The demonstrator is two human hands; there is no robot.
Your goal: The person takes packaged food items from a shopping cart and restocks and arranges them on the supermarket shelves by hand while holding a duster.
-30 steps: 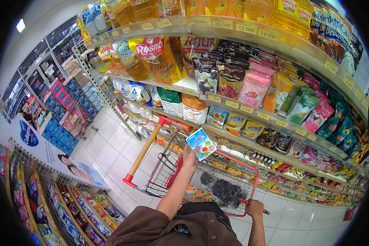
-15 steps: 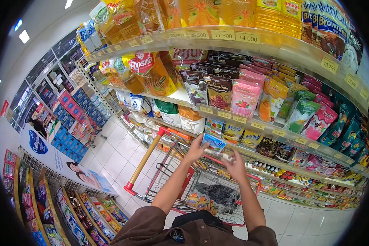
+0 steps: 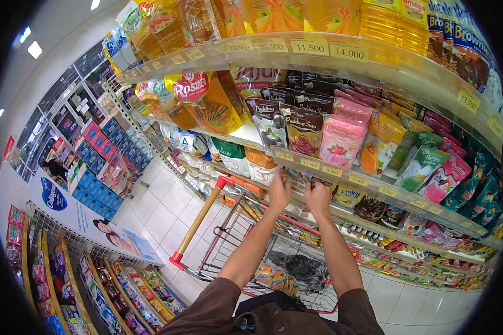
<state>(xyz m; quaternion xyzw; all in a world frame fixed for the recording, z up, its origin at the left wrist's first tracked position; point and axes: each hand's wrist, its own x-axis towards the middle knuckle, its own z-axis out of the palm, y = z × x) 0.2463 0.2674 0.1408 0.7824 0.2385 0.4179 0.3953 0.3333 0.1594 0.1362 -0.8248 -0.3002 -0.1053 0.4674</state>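
My left hand (image 3: 279,191) is at the lower shelf, its fingers curled in front of the small packs under the price strip. Close on its right, my right hand (image 3: 317,197) is also curled at the same shelf. What the fingers of either hand hold, if anything, is hidden. Part of a small pack (image 3: 300,177) shows between the hands. Right of my right hand stands a yellow Nutrijell pack (image 3: 347,195), with dark packs (image 3: 370,207) beside it. Above the hands, a pink Pudding Susu pouch (image 3: 342,142) stands on the shelf.
A shopping cart with a yellow-and-red handle (image 3: 201,220) stands below my arms. In it lie a fluffy grey-black item (image 3: 303,271) and orange packs (image 3: 275,278). Cooking oil pouches (image 3: 204,100) stand upper left. A snack rack (image 3: 89,290) is at lower left.
Both hands have moved up and forward to the shelf. The blue Nutrijell pack that was in my left hand no longer shows. My right hand's fingers have curled in.
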